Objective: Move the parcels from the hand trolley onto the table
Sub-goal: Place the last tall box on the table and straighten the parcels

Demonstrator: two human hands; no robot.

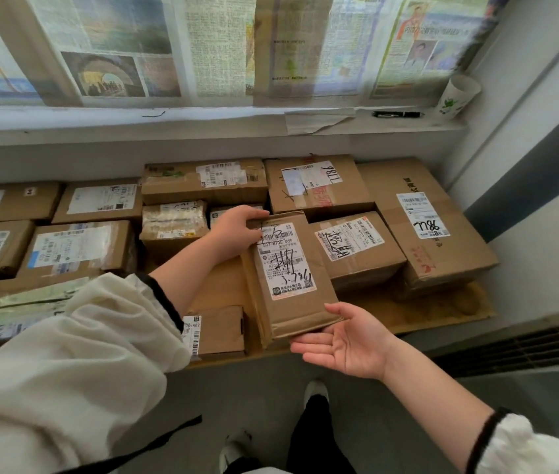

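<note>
A flat brown cardboard parcel (pixel 291 278) with a white shipping label and black handwriting is tilted over the table's front part. My left hand (pixel 237 227) grips its far top corner, fingers curled over the edge. My right hand (pixel 343 340) lies palm up with straight fingers under the parcel's near bottom edge. Several other brown parcels lie on the table (pixel 442 313) around it, among them a box (pixel 360 251) right beside it and a large flat box (pixel 425 220) at the right. No hand trolley shows in the view.
A window sill (pixel 202 121) runs behind the table, with a black pen (pixel 397 114) and a paper cup (pixel 457 95) on it. Newspapers cover the window. A wall and a vent grille (pixel 527 343) stand at the right. Grey floor and my feet are below.
</note>
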